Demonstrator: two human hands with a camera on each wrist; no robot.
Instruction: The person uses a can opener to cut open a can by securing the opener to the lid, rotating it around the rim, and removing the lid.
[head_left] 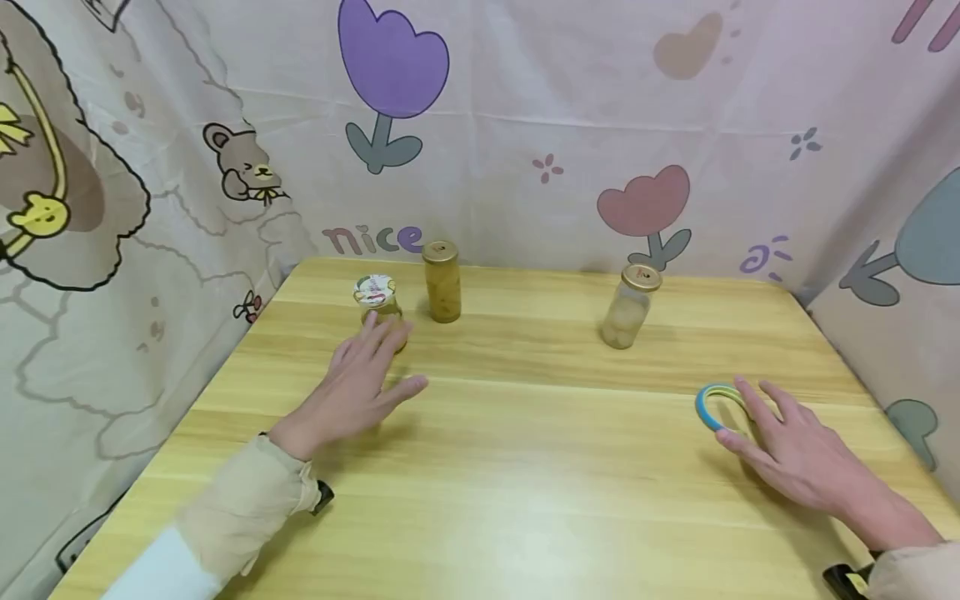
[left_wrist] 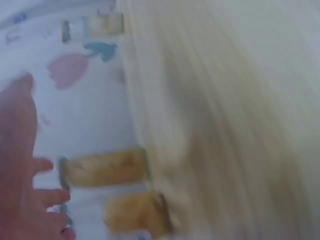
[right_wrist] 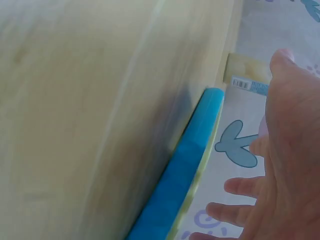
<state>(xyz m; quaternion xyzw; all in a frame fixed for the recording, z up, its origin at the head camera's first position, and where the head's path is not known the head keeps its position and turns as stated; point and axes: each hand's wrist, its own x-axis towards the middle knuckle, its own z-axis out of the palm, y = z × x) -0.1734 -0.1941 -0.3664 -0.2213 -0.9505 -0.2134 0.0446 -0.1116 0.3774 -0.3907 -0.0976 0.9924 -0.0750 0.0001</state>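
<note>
My left hand point(head_left: 358, 402) is spread with its fingers extended. Its fingertips overlap a short jar point(head_left: 376, 292) with a white patterned lid, hiding much of its amber body. Just right of that stands a taller jar point(head_left: 443, 287) with a gold lid and amber contents; in the left wrist view the tall jar point(left_wrist: 104, 168) appears sideways and blurred. My right hand point(head_left: 804, 454) hovers over a ring point(head_left: 705, 407), blue outside and yellow inside, with thumb and fingers apart. In the right wrist view the blue ring point(right_wrist: 182, 172) lies beside the palm, outside the fingers.
A gold-lidded jar point(head_left: 627, 310) with pale round contents stands toward the back right. The wooden table point(head_left: 510, 467) ends at a printed cloth point(head_left: 495, 192) at the back, with cloth on both sides too.
</note>
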